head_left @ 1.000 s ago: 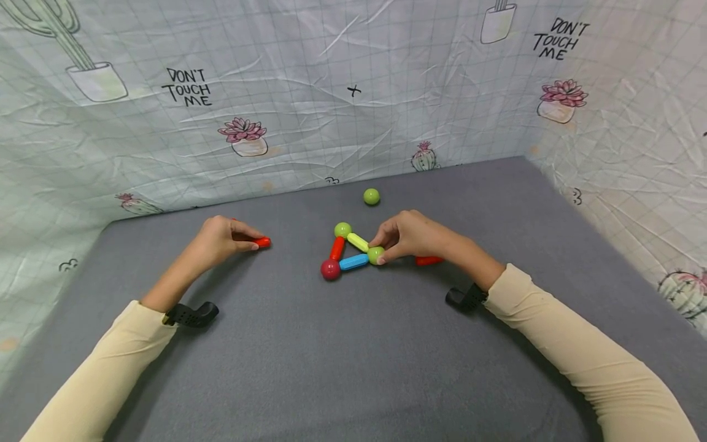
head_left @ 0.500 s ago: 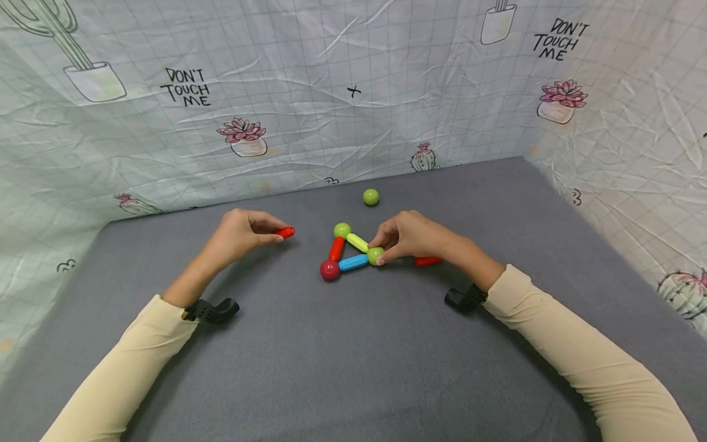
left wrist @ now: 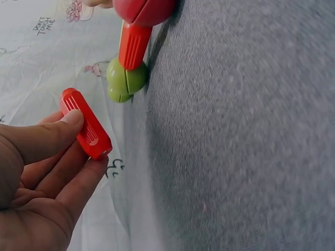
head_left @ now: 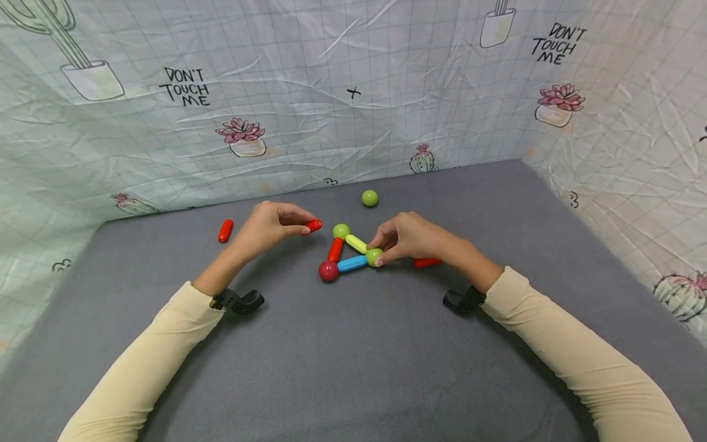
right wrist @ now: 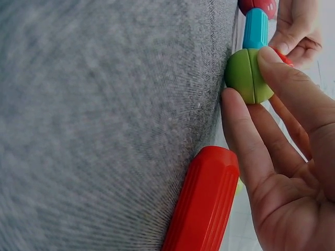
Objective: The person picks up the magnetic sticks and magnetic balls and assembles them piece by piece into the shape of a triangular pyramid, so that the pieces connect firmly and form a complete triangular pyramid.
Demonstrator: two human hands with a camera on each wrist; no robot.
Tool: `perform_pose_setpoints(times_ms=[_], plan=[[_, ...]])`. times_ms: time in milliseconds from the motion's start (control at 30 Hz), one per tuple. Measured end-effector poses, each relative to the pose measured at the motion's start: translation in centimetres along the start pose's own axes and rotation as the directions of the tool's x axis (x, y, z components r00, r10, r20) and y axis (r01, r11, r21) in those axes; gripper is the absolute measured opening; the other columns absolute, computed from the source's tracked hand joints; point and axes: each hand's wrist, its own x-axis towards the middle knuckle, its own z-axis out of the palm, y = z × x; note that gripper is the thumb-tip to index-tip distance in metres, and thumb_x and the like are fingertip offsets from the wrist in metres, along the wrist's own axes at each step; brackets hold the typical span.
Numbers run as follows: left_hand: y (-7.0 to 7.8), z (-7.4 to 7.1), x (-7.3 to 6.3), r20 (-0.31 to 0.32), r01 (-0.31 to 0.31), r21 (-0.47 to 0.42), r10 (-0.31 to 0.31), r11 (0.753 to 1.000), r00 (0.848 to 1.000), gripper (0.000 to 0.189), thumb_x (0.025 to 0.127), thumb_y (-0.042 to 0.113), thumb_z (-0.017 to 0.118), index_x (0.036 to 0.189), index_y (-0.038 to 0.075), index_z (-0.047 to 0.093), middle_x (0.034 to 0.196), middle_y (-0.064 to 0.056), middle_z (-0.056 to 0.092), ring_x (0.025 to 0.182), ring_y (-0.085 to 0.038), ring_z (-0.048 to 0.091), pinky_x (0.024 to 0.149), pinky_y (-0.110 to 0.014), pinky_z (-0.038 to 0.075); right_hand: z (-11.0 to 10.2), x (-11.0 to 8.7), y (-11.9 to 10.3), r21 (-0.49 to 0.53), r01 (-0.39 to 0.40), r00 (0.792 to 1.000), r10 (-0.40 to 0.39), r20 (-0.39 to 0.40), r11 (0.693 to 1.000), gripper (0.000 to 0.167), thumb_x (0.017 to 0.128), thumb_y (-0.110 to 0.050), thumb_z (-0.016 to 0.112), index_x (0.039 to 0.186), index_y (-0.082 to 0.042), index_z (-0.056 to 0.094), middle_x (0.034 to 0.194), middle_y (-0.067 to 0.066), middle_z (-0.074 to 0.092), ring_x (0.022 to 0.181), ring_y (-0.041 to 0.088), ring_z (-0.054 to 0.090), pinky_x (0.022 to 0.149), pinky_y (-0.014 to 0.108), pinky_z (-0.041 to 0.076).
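My left hand (head_left: 269,227) pinches a short red ribbed rod (left wrist: 87,124) between thumb and fingers, held above the table just left of a triangle of rods and balls. That triangle has a dark red ball (head_left: 328,271), a green ball (head_left: 341,231) at the back and another green ball (right wrist: 249,76) at the right corner. A red rod (head_left: 335,250), a yellow-green rod (head_left: 356,244) and a blue rod (head_left: 352,264) link them. With thumb and fingers my right hand (head_left: 411,236) grips the right corner ball.
A loose green ball (head_left: 369,197) lies behind the triangle. One red rod (head_left: 225,231) lies at the left; another red rod (right wrist: 204,201) lies by my right hand, partly hidden by it in the head view. A patterned cloth (head_left: 309,92) hangs along the grey table's (head_left: 353,356) back.
My left hand has moved right with its red rod, up to the triangle's left side, uncovering the loose red rod at the left. The right hand keeps its grip on the green ball.
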Motion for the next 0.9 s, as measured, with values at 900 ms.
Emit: perform_pose_setpoints(times_ms=[900], plan=[[1.2, 1.6, 1.5, 0.041, -0.104, -0.182, 0.114, 0.978, 0.993, 0.022, 0.090, 0.004, 0.077, 0.112, 0.004, 0.074, 0.109, -0.010, 0.075, 0.103, -0.021, 0.072, 0.086, -0.030, 0.058, -0.6, 0.8, -1.0, -0.010, -0.032, 0.998, 0.033, 0.057, 0.999, 0.025, 0.080, -0.010, 0.088, 0.103, -0.007, 0.079, 0.096, 0.002, 0.078, 0.089, 0.011, 0.073, 0.075, 0.026, 0.058]])
